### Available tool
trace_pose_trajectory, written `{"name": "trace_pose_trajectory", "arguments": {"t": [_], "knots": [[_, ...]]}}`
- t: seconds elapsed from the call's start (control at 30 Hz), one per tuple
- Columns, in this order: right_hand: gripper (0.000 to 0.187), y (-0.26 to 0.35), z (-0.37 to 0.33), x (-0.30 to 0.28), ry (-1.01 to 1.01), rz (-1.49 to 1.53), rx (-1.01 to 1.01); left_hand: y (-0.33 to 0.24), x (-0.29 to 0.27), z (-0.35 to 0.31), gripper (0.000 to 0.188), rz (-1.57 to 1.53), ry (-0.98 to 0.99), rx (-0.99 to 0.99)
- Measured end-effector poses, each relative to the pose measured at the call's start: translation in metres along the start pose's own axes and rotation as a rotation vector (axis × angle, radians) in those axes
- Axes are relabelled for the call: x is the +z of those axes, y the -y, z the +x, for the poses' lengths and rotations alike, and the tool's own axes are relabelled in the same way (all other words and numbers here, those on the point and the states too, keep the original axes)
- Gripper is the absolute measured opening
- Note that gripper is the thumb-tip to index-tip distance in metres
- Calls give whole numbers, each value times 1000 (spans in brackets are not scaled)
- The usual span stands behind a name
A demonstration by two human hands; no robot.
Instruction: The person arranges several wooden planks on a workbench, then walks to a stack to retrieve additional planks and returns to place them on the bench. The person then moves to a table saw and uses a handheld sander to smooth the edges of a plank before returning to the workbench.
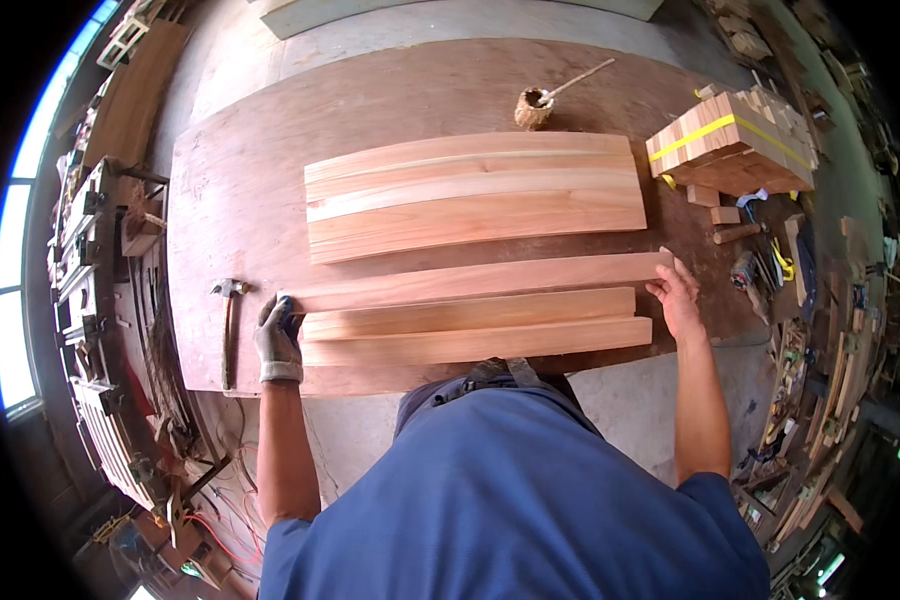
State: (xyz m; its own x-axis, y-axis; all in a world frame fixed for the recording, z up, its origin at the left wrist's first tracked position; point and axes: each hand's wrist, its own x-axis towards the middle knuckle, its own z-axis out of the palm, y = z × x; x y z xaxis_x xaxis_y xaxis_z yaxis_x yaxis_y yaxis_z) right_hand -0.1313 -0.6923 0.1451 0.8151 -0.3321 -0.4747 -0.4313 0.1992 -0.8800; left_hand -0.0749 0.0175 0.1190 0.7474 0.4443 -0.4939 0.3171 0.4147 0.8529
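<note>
A long, narrow wooden board (480,282) spans the space between my two hands. My left hand (279,340), in a grey work glove, is closed around its left end. At the other end my bare right hand (679,296) grips the board with thumb and fingers. Just nearer to me lie two more narrow boards, a farther wooden strip (470,313) and a nearer wooden strip (480,344), side by side along the table's front edge. Beyond the held board, several boards lie edge to edge as a wide wooden panel (475,195).
On the brown worktable (240,190), a claw hammer (228,330) lies left of my gloved hand. A small pot (534,108) with a stick stands at the back. At right are a strapped stack of wood blocks (730,145) and a tape measure (744,268) among tools.
</note>
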Motion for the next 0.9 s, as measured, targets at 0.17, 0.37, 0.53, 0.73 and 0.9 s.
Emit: {"name": "trace_pose_trajectory", "arguments": {"t": [0.17, 0.37, 0.53, 0.73, 0.9], "knots": [[52, 14, 4, 12, -7, -24, 45, -10, -1, 6, 39, -97, 221, -62], [42, 7, 18, 8, -84, 103, 23, -17, 8, 7, 62, -23, 388, 38], [42, -24, 42, -26, -79, 321, -39, -8, 12, 8, 68, -31, 386, 82], [57, -13, 24, -22, 107, 521, -14, -21, 24, 0, 72, -322, 447, -44], [69, -16, 22, -22, 345, 622, -115, -10, 13, 18, 72, -256, 473, -28]]}}
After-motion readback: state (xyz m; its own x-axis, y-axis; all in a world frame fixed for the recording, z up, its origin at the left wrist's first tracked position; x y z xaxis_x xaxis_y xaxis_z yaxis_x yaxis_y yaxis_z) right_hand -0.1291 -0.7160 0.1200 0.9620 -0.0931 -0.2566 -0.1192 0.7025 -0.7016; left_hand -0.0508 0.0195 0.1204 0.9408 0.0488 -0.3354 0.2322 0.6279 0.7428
